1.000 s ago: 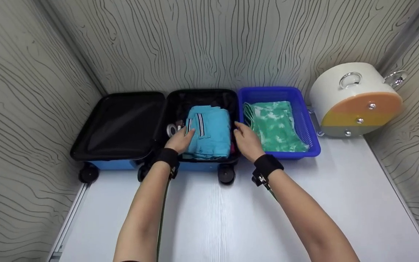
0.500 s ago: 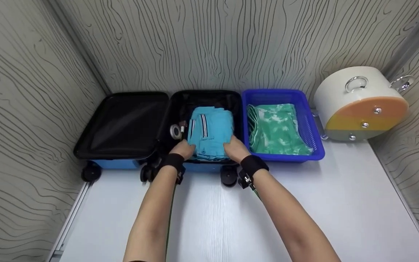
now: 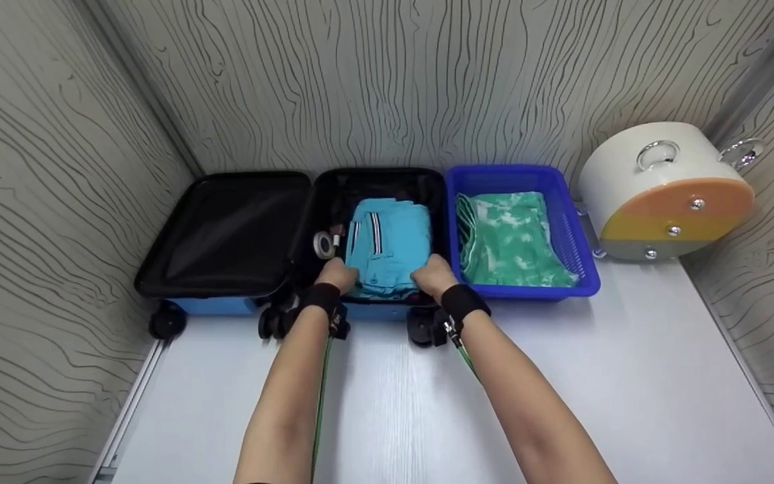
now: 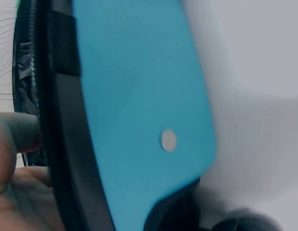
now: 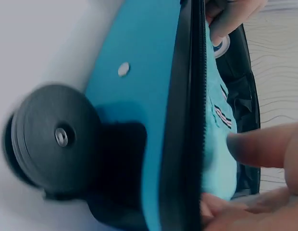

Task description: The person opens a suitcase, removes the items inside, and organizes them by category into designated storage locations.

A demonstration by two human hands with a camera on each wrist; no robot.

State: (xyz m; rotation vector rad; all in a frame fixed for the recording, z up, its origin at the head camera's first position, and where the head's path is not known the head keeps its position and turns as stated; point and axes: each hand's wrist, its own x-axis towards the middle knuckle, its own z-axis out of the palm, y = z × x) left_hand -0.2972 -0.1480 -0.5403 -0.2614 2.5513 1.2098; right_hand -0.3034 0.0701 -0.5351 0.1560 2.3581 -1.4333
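A folded bright blue garment (image 3: pixel 397 235) with dark-and-white striped bands lies in the right half of an open suitcase (image 3: pixel 377 312). At its near left corner, my left hand (image 3: pixel 338 274) grips the cloth with the thumb on top. My right hand (image 3: pixel 435 275) pinches the near right corner; in the right wrist view its thumb (image 5: pixel 264 147) is above the cloth and the fingers lie lower. In the left wrist view, the suitcase's wall (image 4: pixel 139 86) hides part of my left hand (image 4: pixel 29 192). A white ring-shaped roll (image 3: pixel 323 245) sits beside the garment.
The suitcase's black-lined other half (image 3: pixel 232 228) lies to the left, and black wheels (image 3: pixel 422 327) stick out in front. Right of the suitcase stands a blue plastic basket (image 3: pixel 592 286) holding folded green tie-dyed cloth (image 3: pixel 514 235). A white drum-shaped container (image 3: pixel 629 161) stands farther right.
Both hands have come nearer, from the garment's sides to its near corners, and now grip it there. Over the last half second the garment has hardly moved.
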